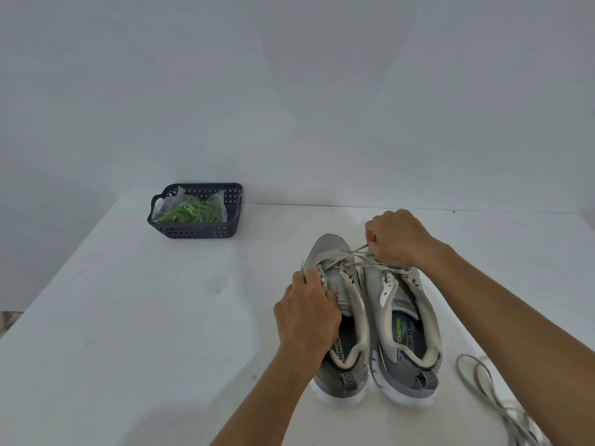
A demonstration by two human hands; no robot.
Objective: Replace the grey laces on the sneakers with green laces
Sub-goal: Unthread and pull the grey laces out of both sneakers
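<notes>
The left hand (307, 312) curls over the tongue and eyelet edge of the left sneaker (338, 317), apparently pinning it to the desk (128, 317); the right hand (394, 238) pinches its grey lace (354, 255), drawn taut toward the far right, likely to slide it out of the eyelets. The right sneaker (405, 329) stands just beside, seemingly unlaced; a loose grey lace (483, 381) lies at the near right; the green laces (193, 212) wait bagged in the dark basket (193, 231) at the far left.

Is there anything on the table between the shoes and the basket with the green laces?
Nothing visible is in the way. The table is bare between the sneakers and the basket. The green laces are inside a clear bag in the basket. A loose grey lace lies on the other side.
</notes>
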